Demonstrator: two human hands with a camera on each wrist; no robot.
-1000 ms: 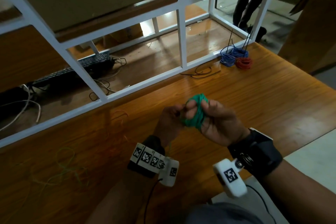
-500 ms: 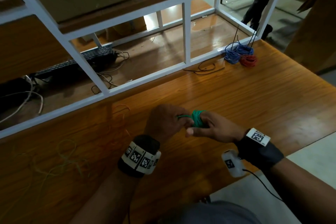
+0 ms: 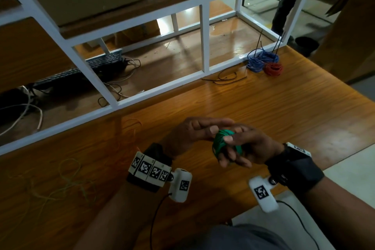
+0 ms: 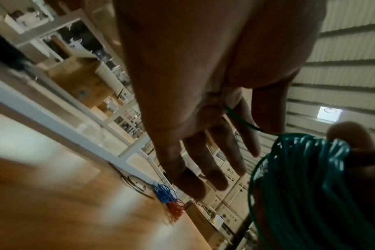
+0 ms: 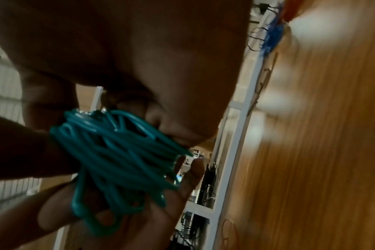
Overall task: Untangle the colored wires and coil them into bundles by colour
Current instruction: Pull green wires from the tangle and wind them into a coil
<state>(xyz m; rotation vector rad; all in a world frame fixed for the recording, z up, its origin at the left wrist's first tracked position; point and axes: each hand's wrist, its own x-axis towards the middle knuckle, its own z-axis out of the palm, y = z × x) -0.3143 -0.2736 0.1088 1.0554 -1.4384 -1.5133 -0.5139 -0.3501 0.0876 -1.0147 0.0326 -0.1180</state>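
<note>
Your right-hand grip point(image 3: 243, 148) is closed around the green wire coil point(image 3: 220, 142), thumb pressed on top and fingers curled beneath — it works as the spool, so the loops stay stacked instead of springing apart. Your left hand point(image 3: 194, 134) has its fingers stretched out, yet the left wrist view shows a thin green strand point(image 4: 242, 121) caught at the base of them and running across to the coil; that hold keeps the loose tail taut while it feeds around. Both hands float above the wooden surface point(image 3: 263, 107), near its front edge, which leaves room to swing the tail under the bundle.

Far right, against the white frame point(image 3: 205, 38), the blue bundle point(image 3: 260, 62) and red bundle point(image 3: 273, 69) lie touching each other — a finished pile, by the look of it, kept out of your working space. A loose yellow-green wire point(image 3: 67, 178) sprawls at near left and a faint orange one point(image 3: 132, 128) just beyond your left hand; both look uncoiled, probably next in line.
</note>
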